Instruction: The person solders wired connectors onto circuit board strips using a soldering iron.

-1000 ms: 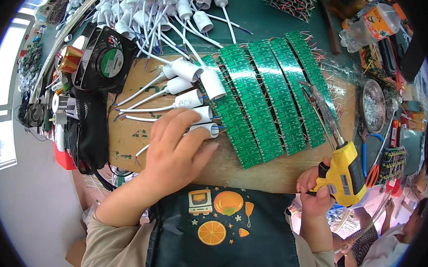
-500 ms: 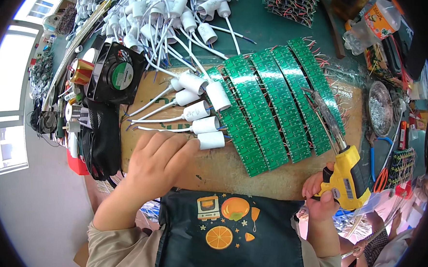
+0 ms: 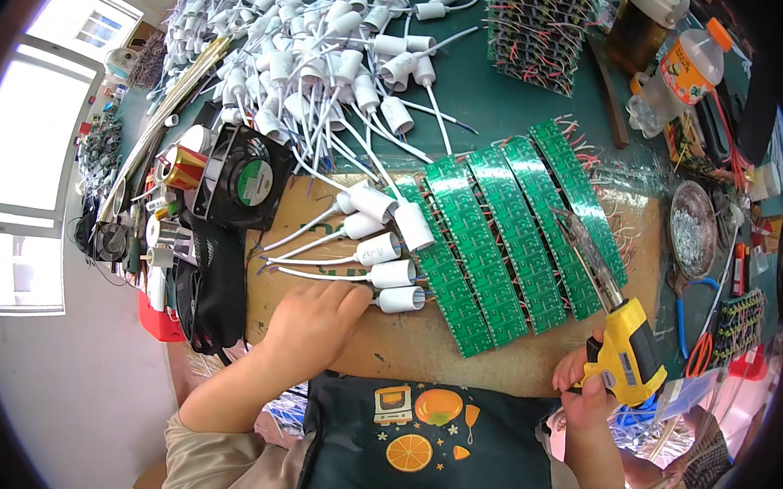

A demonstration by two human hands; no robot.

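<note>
In my right hand (image 3: 588, 379) is a yellow and black soldering gun (image 3: 631, 350), gripped by its handle, its long metal nozzle slanting up over the green circuit board strips (image 3: 502, 246). Curled fingers of my left hand (image 3: 315, 322) rest at the left end of the nearest white lamp holder (image 3: 401, 299) and appear to pinch its cable, though my hand hides most of it. Above it, several more white lamp holders (image 3: 379, 248) lie fanned out, their cables pointing left and their open ends facing the strips. Thin wires show between holders and boards.
A large heap of white lamp holders (image 3: 330, 64) covers the far left. A black fan (image 3: 244, 179) stands left of the brown board (image 3: 359, 362). To the right lie a metal dish (image 3: 693, 229), orange-handled scissors (image 3: 698, 354) and a plastic bottle (image 3: 679, 82). Another person (image 3: 690, 464) is at lower right.
The view has tilted, so the bench appears lower. My left hand has drawn slightly back from the nearest lamp holder, uncovering its left end. My right hand keeps the soldering gun over the boards.
</note>
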